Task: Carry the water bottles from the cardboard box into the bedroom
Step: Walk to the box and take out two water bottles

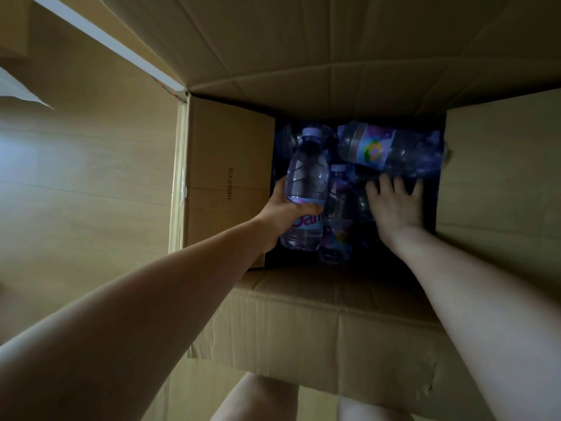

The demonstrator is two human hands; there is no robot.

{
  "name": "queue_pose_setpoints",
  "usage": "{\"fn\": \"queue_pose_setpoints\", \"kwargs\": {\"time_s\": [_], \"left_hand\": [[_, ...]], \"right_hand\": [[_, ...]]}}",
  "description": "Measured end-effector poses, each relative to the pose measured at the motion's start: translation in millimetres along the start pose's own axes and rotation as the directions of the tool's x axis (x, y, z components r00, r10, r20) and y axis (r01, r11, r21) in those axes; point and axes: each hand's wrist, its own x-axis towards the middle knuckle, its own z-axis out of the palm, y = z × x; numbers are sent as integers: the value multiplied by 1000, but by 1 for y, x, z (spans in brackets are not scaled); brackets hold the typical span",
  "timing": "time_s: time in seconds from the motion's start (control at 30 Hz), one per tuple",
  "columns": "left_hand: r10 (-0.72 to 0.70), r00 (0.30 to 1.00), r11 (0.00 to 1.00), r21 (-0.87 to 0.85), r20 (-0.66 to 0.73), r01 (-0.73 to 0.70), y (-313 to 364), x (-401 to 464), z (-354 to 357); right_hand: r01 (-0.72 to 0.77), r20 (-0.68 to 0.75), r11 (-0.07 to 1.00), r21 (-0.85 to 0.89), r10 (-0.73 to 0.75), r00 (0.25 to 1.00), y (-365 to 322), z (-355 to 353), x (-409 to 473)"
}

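A cardboard box [303, 314] was set open on a pale wood-look floor [76, 177], its flaps spread wide. A white strip [100, 41] ran along the floor beyond the box's far left corner. Inside the box, water bottles lay in deep shadow and could not be counted. One bottle [306, 189] was gripped round its middle by the left hand [282, 217] at the box's left wall. A second bottle [391, 150] lay on its side at the far wall. The right hand [397, 205] was spread flat, fingers straight, just near that bottle; what it touched could not be made out. Bare knees [261, 399] were cut off below the box.
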Motion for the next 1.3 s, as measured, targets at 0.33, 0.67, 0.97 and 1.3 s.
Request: {"fn": "queue_pose_setpoints", "kwargs": {"time_s": [0.33,0.67,0.97,1.3], "left_hand": [[-10,1000,999,-36,19,11,15,-33,11],[-11,998,992,-128,-58,3,32,-65,2],[-23,997,979,-204,-68,8,34,-81,6],[10,999,988,-152,-33,-15,40,-79,-11]], "right_hand": [[41,-219,831,554,98,971,0,-46,-17],[177,-341,329,928,552,761,3,-54,-80],[127,207,-393,911,701,682,-17,-73,-102],[-261,247,-18,965,391,886,-31,-31,-83]]}}
